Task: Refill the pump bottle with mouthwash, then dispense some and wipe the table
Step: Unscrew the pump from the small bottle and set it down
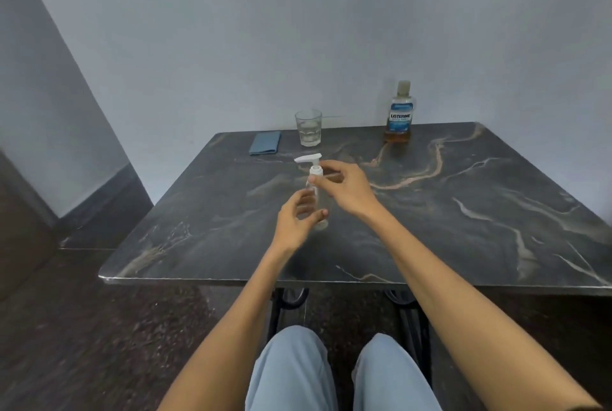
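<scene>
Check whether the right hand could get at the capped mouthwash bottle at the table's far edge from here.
Probably yes. The right hand is at the clear pump bottle's white collar, and only bare dark marble tabletop lies between it and the mouthwash bottle; the arm would have to extend.

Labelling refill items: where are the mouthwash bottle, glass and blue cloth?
mouthwash bottle [400, 117], head view, on its label.
glass [308, 130], head view, on its side wall.
blue cloth [265, 143], head view, on its folded middle.
</scene>
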Tool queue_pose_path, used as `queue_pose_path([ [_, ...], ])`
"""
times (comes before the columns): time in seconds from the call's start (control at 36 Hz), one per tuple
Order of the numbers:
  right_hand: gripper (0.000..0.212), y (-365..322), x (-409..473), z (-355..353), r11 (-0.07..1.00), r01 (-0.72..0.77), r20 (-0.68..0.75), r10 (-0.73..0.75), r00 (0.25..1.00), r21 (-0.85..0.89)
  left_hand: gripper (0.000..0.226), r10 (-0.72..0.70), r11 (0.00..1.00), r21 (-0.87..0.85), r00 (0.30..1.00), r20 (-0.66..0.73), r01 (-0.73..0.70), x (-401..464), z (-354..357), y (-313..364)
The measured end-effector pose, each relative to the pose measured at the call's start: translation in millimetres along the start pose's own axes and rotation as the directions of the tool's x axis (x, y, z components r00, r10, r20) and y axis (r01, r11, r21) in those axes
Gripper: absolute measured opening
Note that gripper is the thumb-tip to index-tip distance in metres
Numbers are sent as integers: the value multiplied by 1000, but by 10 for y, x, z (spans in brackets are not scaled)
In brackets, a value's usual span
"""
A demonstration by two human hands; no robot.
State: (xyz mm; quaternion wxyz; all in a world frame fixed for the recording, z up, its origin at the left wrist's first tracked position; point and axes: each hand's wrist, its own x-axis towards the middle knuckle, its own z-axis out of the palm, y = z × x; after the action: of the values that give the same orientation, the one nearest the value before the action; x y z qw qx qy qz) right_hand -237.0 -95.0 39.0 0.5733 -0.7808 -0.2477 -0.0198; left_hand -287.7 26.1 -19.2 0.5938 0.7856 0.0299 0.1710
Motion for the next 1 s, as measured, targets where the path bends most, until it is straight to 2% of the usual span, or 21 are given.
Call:
queue_pose_path([
  [0.31,34,140,-32,61,993,31,-8,-32,999,-110,47,-6,999,34,1000,-12,6,-14,87,-184],
  [0.47,42,204,15,54,989,-1,-29,-3,1000,-151,45,1,998,68,999,33,-3,15,90,-217],
  [0.56,38,222,33,60,979,23,-25,-28,999,-201,42,-2,996,87,999,37,-2,23,101,-255],
  [0.81,32,195,2,74,930,87,108,-51,993,-356,41,21,993,117,1000,12,-22,3,119,-272],
  [1.0,50,219,-72,53,942,74,60,-57,997,-329,41,18,995,99,1000,-8,-17,-16,128,-240],
])
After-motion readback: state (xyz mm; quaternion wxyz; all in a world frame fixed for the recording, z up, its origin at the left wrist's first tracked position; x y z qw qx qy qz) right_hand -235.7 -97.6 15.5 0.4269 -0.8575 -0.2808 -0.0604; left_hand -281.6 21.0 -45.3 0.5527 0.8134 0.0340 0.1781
